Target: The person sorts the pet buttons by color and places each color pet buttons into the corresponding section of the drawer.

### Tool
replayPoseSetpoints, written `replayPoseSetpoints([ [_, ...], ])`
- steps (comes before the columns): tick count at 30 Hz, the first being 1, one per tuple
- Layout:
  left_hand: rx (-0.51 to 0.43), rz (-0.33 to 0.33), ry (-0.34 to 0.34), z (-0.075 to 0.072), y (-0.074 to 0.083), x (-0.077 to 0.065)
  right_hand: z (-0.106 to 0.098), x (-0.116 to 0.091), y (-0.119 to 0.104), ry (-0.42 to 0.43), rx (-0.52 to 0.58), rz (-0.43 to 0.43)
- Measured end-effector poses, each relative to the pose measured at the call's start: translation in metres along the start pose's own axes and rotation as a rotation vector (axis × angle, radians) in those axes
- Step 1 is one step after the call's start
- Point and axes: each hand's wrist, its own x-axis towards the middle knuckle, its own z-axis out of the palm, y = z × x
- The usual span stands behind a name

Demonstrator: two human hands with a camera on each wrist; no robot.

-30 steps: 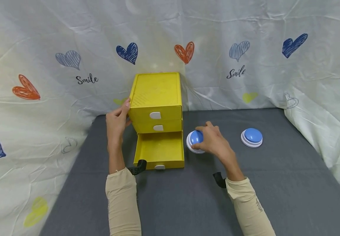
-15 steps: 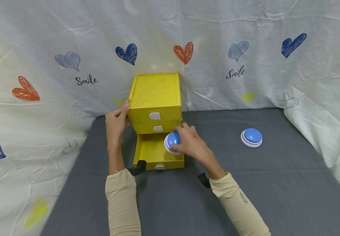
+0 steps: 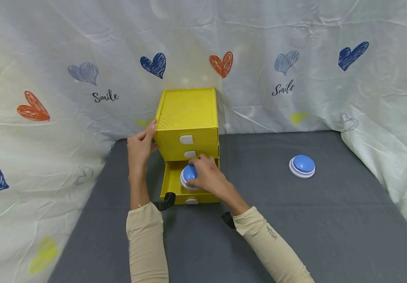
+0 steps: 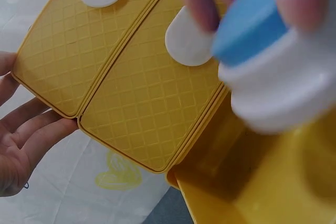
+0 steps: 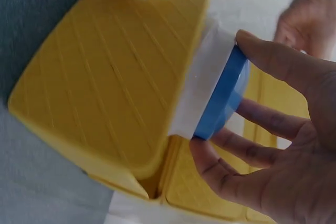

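A yellow cabinet (image 3: pixel 189 110) with stacked drawers stands against the cloth backdrop, its bottom drawer (image 3: pixel 169 179) pulled out. My left hand (image 3: pixel 140 147) touches the cabinet's left side near the upper front corner, and its fingers (image 4: pixel 39 129) lie along that edge. My right hand (image 3: pixel 208 175) grips a round blue-domed push button (image 3: pixel 189 173) with a white base, thumb and fingers spread around the dome. The button is at the drawer opening. In the right wrist view part of the base is hidden behind the drawer front (image 5: pixel 105 77); whether it touches the drawer floor I cannot tell.
Another blue-domed push button (image 3: pixel 302 165) stands on the grey table (image 3: pixel 330 228) to the right. White handles (image 3: pixel 186 139) stick out from the two upper drawers, which are closed. Behind hangs a pale cloth (image 3: pixel 253 35) printed with hearts.
My right hand has carried the push button leftward from the table beside the cabinet to the bottom drawer. The left hand has kept its place at the cabinet's side.
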Motion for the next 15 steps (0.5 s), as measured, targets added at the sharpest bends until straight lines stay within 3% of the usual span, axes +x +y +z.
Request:
replayPoseSetpoints([
  [15, -0.041, -0.021, -0.024, 0.0, -0.001, 0.001, 0.039, 0.021, -0.009, -0.031, 0.022, -0.064],
])
